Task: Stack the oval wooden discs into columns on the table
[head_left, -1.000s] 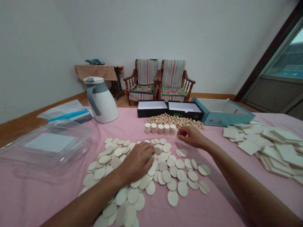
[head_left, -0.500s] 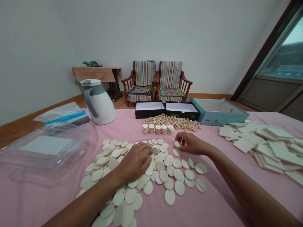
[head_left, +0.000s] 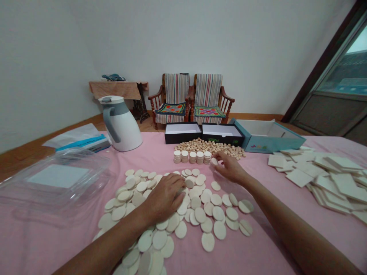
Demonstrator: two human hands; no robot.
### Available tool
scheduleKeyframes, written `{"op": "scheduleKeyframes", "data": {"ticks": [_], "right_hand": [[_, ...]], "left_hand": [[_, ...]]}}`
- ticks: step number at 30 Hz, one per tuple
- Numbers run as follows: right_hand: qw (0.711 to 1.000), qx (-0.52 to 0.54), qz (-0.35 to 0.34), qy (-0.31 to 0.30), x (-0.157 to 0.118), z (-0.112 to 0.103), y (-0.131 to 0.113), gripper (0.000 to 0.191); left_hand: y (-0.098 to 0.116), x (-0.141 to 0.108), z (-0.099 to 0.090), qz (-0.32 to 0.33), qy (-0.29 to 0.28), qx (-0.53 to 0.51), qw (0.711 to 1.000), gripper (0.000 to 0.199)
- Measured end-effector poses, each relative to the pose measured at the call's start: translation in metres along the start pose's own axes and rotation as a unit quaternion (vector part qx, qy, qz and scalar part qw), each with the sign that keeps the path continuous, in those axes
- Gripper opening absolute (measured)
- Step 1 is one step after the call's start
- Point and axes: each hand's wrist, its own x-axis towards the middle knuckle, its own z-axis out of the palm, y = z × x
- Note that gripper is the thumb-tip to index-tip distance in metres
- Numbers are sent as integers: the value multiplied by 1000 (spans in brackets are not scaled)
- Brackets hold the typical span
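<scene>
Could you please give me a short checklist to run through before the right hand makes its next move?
1. Wooden disc in the right hand's grasp: ok, held beside the row's right end.
2. Held disc clear of the rightmost stack: cannot tell, they nearly meet in this view.
3. Five disc stacks upright: ok, standing in a row.
4. Left hand away from the stacks: ok, resting on loose discs.
5. Loose discs all together: not ok, a lone disc lies apart.
</scene>
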Motion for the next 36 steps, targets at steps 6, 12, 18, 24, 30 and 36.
{"op": "scheduleKeyframes", "data": {"ticks": [6,12,18,24,30,36], "right_hand": [[998,-28,35,40,6,-3,9,16],[984,-154,83,34,19,2,21,11],[984,-148,94,35,21,10,34,13],[997,-76,-5,12,15,12,42,34],[990,-144,-8,-12,14,16,30,21],[984,-151,83,38,12,19,28,11]], "left_hand": [[-1,0,2,6,5,-5,1000,21],[-1,0,1,1,0,-5,1000,20],[0,0,2,6,14,-5,1000,19],[-1,-1,1,5,7,-8,1000,20],[0,0,1,2,8,-9,1000,21],[0,0,1,6,15,-10,1000,21]]}}
